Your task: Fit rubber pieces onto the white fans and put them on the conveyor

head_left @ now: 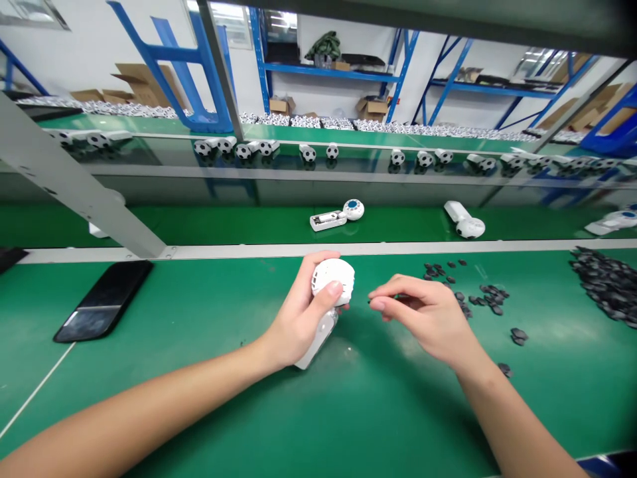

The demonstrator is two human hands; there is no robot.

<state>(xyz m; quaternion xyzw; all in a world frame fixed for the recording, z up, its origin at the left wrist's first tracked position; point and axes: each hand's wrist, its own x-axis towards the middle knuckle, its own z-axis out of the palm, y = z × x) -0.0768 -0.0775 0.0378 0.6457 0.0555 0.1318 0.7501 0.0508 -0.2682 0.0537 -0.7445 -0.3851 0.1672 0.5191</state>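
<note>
My left hand (301, 312) is wrapped round a white handheld device (331, 273), its thumb pressed on the round, slotted head. The device's flat white handle (317, 342) slants down below the palm, partly hidden by the hand. Just to the right, my right hand (428, 312) is closed in a pinch, a short gap from the head. A tiny dark tip of a small black piece (369, 301) shows at its fingertips; the rest of that piece is hidden. Loose black pieces (492, 295) lie beside and behind the right hand.
A big heap of black pieces (607, 285) lies at the right. On the left rests a black phone (103, 302). Past a pale rail (259, 250), a green belt carries an opened white device (331, 218) and another device (465, 220). A grey post (84, 179) slants at the left.
</note>
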